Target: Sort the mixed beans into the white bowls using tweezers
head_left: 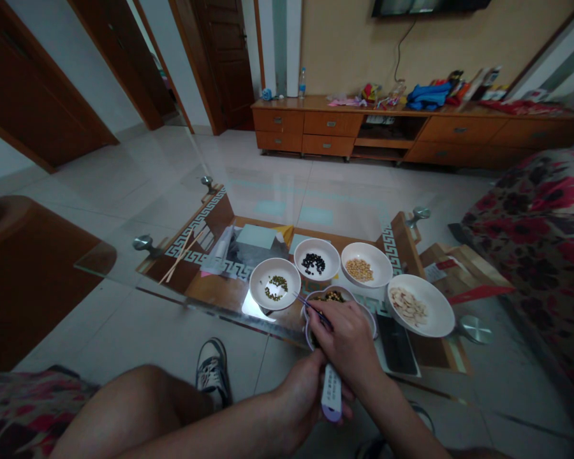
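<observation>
Quickly: right grip [347, 341] clenched on thin dark utensil [313, 309], mixed-seed bowl [333, 296] just beneath; left grip [299, 398] clenched around white-lilac handle [331, 392].

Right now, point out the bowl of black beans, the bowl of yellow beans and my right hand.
White bowl of black beans [317, 245]: head view, on its far rim.
White bowl of yellow beans [366, 248]: head view, on its far rim.
Right hand [345, 338]: head view, on the back of the hand.

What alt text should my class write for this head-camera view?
A person's right hand dips a thin tool into a bowl of mixed beans on a glass table, the left hand beside a white-and-purple tube. Nearby white bowls hold green beans, black beans, yellow beans and pale slices.
</observation>
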Demonstrator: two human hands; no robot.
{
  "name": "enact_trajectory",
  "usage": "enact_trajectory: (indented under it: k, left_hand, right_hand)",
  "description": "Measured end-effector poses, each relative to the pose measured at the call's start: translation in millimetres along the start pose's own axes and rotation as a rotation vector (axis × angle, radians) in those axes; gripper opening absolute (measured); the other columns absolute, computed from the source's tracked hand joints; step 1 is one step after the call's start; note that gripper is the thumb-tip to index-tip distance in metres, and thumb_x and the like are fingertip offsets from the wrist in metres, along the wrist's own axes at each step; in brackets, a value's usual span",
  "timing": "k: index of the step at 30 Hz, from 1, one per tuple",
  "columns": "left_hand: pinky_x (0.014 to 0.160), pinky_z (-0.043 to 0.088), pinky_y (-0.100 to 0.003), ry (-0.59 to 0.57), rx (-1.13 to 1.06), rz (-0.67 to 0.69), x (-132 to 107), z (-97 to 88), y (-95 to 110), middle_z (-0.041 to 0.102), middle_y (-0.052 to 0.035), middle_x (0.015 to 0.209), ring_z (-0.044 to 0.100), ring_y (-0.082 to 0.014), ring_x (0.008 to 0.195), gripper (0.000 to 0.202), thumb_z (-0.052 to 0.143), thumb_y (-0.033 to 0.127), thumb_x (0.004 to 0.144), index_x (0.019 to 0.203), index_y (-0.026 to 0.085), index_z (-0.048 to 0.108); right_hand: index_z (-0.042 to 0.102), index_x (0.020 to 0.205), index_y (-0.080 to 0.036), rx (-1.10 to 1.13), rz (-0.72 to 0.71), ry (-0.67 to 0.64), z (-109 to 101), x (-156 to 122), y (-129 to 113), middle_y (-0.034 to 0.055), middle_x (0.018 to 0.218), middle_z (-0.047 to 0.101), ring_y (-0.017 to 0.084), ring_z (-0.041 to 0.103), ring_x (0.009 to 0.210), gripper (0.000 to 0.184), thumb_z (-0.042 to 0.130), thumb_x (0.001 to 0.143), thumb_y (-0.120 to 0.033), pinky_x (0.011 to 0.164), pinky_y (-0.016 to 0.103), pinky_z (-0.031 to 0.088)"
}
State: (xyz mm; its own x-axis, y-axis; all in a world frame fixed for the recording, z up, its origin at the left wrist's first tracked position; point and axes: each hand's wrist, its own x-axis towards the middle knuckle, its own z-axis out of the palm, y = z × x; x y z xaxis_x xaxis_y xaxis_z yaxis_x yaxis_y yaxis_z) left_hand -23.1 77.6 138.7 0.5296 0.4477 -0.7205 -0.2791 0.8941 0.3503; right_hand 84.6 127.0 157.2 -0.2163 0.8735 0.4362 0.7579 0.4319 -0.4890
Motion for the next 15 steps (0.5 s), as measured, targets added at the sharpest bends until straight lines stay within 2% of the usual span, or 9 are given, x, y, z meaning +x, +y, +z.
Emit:
enact_trajectory:
  k: [4, 10, 15]
  left_hand:
    - [0.055, 0.036, -0.027, 0.006, 0.001, -0.025, 0, 0.2, 2, 0.061, -0.0068, 0.072, 0.056, -0.0149, 0.053, 0.046, 0.030, 0.042, 0.098, 0.093, 0.010, 0.063]
    - [0.055, 0.038, -0.027, 0.003, -0.021, -0.057, -2, 1.1, 3, 0.061, -0.0075, 0.073, 0.057, -0.0143, 0.053, 0.049, 0.024, 0.036, 0.098, 0.088, 0.009, 0.063]
    - [0.054, 0.039, -0.026, 0.022, -0.023, -0.061, -3, 2.1, 4, 0.062, -0.0075, 0.072, 0.059, -0.0145, 0.053, 0.049, 0.024, 0.034, 0.098, 0.089, 0.009, 0.064]
  right_hand:
    - [0.071, 0.098, -0.019, -0.013, -0.008, 0.028, -5, -4, 7, 0.0043, 0.095, 0.078, 0.018, 0.070, 0.082, 0.017, 0.054, 0.096, -0.020, 0.076, 0.033, 0.039]
    - [0.070, 0.101, -0.018, -0.053, -0.016, 0.051, -12, -13, 23, 0.0041, 0.093, 0.078, 0.017, 0.071, 0.080, 0.017, 0.054, 0.097, -0.022, 0.075, 0.032, 0.038]
    - [0.071, 0.099, -0.018, -0.116, 0.032, 0.034, -14, -19, 31, 0.0037, 0.092, 0.078, 0.018, 0.070, 0.079, 0.018, 0.054, 0.097, -0.024, 0.075, 0.033, 0.037]
